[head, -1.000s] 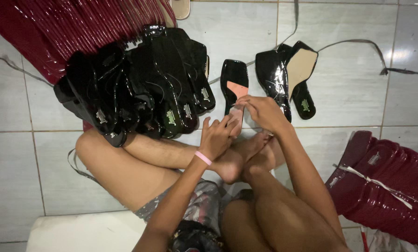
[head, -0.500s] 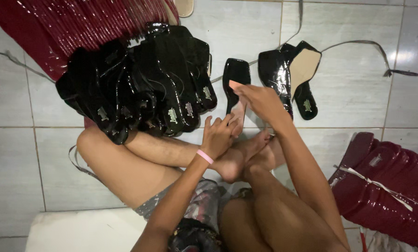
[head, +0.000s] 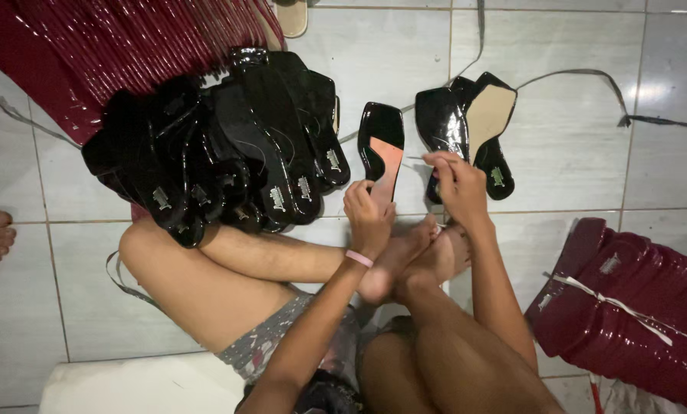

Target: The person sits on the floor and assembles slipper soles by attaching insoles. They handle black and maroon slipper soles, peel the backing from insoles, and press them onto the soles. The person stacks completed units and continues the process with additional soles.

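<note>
On the tiled floor [head: 589, 161], left hand [head: 366, 211] grips black insole [head: 382, 149].

Glossy black insole [head: 382, 149], underside showing pale salmon-pink near the left hand [head: 365, 213]. Left of that insole: heap of glossy black insoles [head: 220, 146], each with a small silver mark. Beyond the heap: stacked dark red patent pieces [head: 113, 46]. Right of the insole: black insoles [head: 444, 123], one turned up tan [head: 487, 113]. Far right: dark red bundle [head: 635, 299] tied with a white strip. Pink wristband [head: 359, 258]. Floor tiles [head: 573, 153] light grey.
</note>
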